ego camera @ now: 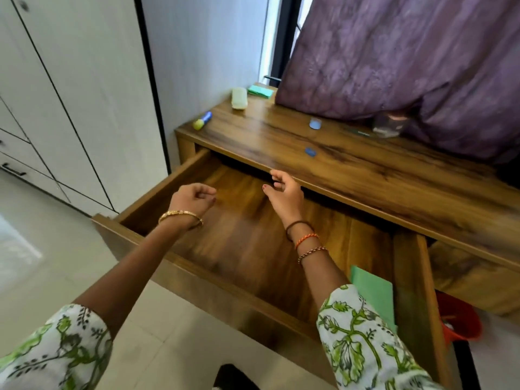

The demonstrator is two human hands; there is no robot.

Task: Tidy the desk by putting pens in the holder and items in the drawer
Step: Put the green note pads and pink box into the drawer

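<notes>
Sleeves with a green leaf print framed the open drawer (253, 249). Above it the left hand (194, 199) hung with fingers loosely curled, empty; the right hand (284, 190) hovered likewise, gripping nothing. Beyond the drawer, on the surface (365, 170), lay a glue stick (202, 121), two erasers (310, 152), and a holder (389, 125): all small, light, probably easy to pinch at the middle.

Both forearms emerge from white sleeves printed with green leaves and dark vine stems, the cuffs ending below the elbow. The left hand (194, 197) sits above a gold bangle (180, 216). The right hand (284, 190) shows red nail polish, its wrist ringed by a dark hair tie (298, 225) and two braided thread bands, orange and brown.
</notes>
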